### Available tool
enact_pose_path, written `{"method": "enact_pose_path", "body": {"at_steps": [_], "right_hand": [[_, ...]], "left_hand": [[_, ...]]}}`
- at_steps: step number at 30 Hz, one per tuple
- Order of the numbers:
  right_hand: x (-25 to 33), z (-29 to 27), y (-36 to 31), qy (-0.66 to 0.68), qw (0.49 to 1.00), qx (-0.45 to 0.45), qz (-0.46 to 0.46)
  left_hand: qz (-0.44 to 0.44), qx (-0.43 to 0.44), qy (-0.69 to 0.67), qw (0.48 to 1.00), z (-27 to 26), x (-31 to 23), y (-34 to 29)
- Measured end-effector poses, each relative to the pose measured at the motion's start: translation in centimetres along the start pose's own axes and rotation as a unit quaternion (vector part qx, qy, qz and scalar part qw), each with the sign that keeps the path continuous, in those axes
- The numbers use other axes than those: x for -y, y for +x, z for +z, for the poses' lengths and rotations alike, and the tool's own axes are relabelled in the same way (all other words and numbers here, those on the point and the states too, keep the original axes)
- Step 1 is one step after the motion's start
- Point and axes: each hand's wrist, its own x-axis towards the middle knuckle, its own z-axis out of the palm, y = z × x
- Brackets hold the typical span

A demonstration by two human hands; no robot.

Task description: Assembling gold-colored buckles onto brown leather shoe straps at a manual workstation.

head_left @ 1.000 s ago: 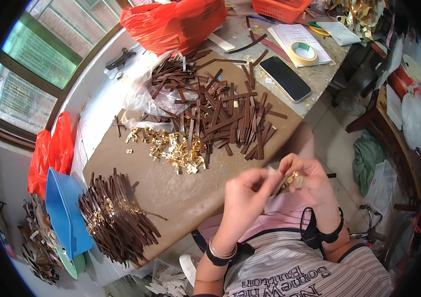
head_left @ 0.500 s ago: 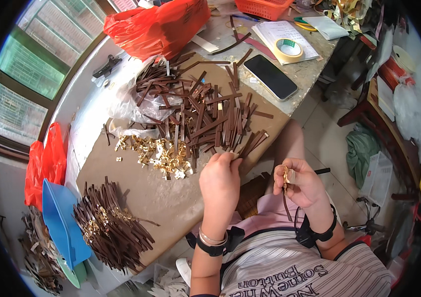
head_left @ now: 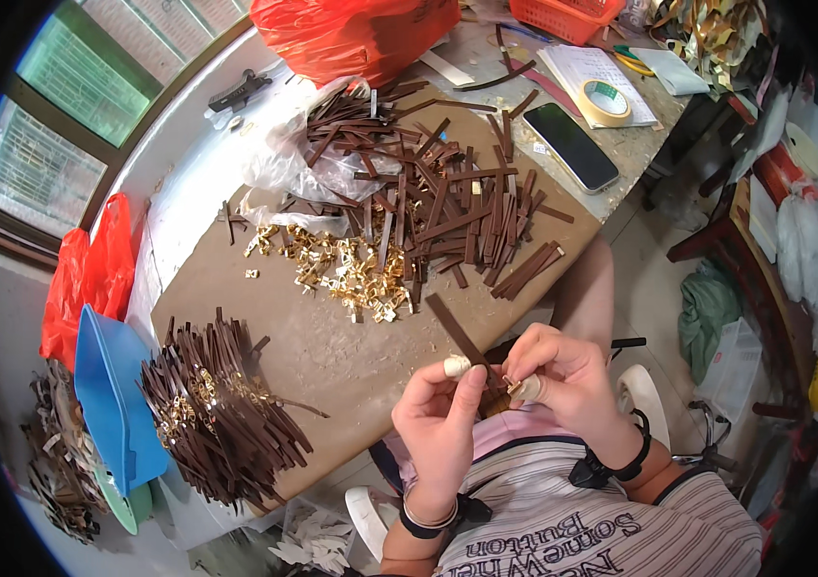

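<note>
My left hand (head_left: 436, 412) pinches a flat dark brown strip (head_left: 457, 327) between thumb and a finger wrapped in pale tape. The strip slants up and left over the table edge. Close beside it, my right hand (head_left: 567, 377) is closed on a small gold metal clasp (head_left: 512, 388), partly hidden by the fingers and the covered thumb. The strip's lower end points toward this clasp; whether they touch I cannot tell. Beyond the hands lie a pile of loose brown strips (head_left: 466, 207) and a heap of gold clasps (head_left: 351, 274).
A bundle of strips with gold clasps (head_left: 221, 413) lies at the near left, beside a blue bin (head_left: 120, 404). Along the far side are a red plastic bag (head_left: 356, 38), a phone (head_left: 570, 146) and a tape roll (head_left: 605, 102). A clear bag (head_left: 279, 159) adjoins the strips.
My left hand has left the strip pile with a strip and come down toward my lap. My right hand has moved left to meet it. The whole view has shifted slightly.
</note>
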Motion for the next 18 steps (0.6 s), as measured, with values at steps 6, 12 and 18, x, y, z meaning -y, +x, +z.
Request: {"method": "enact_pose_path", "body": {"at_steps": [6,12,18], "right_hand": [[-0.3,1.0,-0.5,-0.126,0.989,-0.002,-0.074],[-0.3,1.5,-0.6,-0.186,0.978,-0.019,-0.090],[-0.5,1.5,-1.0,-0.206,0.973,-0.027,-0.099]], "left_hand": [[0.074,-0.019,0.014,0.997,0.3,-0.4,-0.8],[0.072,-0.006,-0.020,0.997,-0.9,0.4,-1.3],[0.048,-0.024,-0.115,0.992,-0.7,0.7,-1.9]]}}
